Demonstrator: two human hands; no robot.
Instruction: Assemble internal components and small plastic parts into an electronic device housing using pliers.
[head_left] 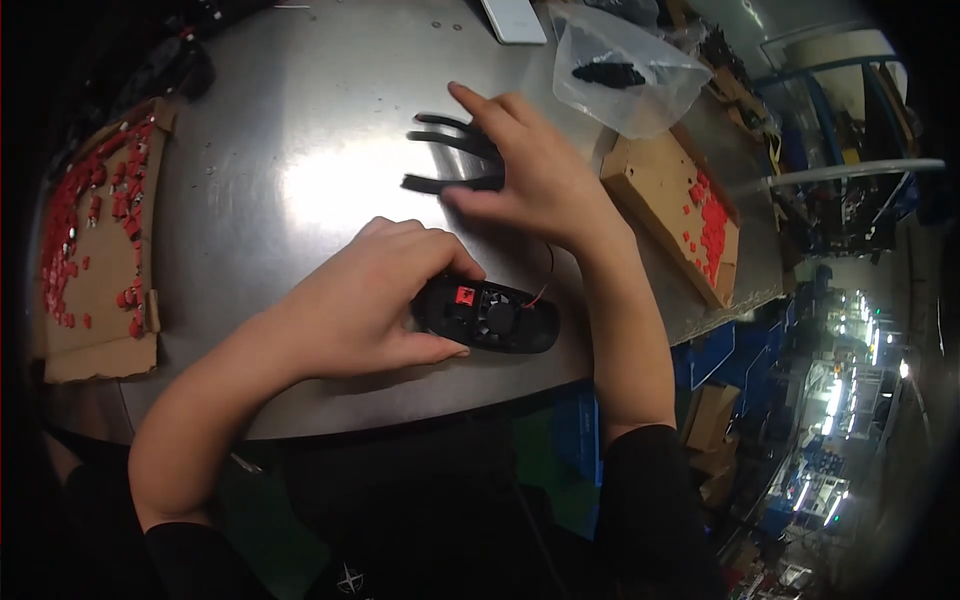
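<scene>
In my left hand [385, 300] is a black oval housing [540, 328], gripped at its left end between thumb and fingers. Set into the housing are a small round fan [499, 315] and a red square piece [465, 296]. A thin red wire [550, 268] rises from beside the fan toward my right wrist, where its far end is hidden. Farther up, my right hand [540, 165] curls around a black part with curved prongs [425, 184]. Its prongs stick out leftward between thumb and fingers; the rest lies behind the palm.
A cardboard tray of small red parts [145, 240] lies at the left on the metal table [260, 120]. Another cardboard tray [650, 195] with red pieces sits right of my right arm. Beyond it are a clear plastic bag [630, 90] with black contents and a white flat object [515, 20].
</scene>
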